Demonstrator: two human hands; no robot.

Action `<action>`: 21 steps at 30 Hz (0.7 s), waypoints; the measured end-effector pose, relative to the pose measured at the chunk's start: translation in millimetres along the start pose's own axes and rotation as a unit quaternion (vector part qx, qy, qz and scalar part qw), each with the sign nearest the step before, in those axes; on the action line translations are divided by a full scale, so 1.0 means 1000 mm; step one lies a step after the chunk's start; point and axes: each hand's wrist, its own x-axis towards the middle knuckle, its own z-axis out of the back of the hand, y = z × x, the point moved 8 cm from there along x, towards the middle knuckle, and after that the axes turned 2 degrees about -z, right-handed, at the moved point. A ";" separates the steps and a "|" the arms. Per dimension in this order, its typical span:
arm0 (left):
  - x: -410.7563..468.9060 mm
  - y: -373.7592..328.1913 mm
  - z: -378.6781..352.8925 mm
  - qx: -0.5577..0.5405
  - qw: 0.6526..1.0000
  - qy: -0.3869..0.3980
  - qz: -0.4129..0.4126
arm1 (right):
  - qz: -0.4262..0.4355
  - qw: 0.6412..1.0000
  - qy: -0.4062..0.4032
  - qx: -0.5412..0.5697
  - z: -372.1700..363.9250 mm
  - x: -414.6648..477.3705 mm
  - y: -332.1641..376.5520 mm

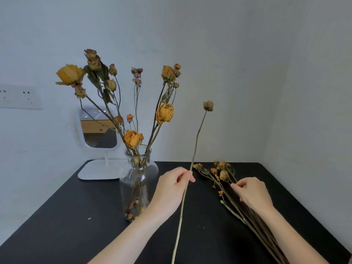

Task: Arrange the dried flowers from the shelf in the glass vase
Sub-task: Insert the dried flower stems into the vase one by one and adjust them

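Black tabletop [76, 216] set in a corner of plain white walls; white stand mirror [99, 130] at the back left; wall socket [19, 97] on the far left. Glass vase [138, 180] stands left of centre, upright, with dried yellow roses [131, 138] fanning out of it. Left hand [169, 189] is just right of the vase, thumb and fingers pinching a single long stem [198, 138] at mid-length. The stem's long axis runs near vertical, tilted slightly right, with the brown bud [208, 106] on top and the cut end down at the frame's bottom edge; it is clear of the vase. Loose bunch [224, 176] lies flat on the table at right, heads toward the back wall, stems running diagonally to the near right. Right hand [251, 193] rests on those stems, fingers curled, tips together; whether it grips a stem, cannot tell.
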 end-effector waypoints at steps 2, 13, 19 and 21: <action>-0.002 -0.025 0.015 0.013 0.999 0.001 -0.039 | 0.014 1.000 -0.008 0.017 0.003 -0.004 0.010; -0.004 -0.115 0.139 0.100 0.960 -0.204 -0.163 | 0.075 0.996 -0.017 0.053 0.004 -0.030 0.059; 0.004 -0.140 0.172 0.155 0.922 -0.298 -0.193 | 0.077 0.994 0.001 0.074 0.000 -0.037 0.069; 0.005 -0.147 0.177 0.169 0.912 -0.314 -0.204 | 0.082 0.994 0.000 0.069 0.002 -0.038 0.072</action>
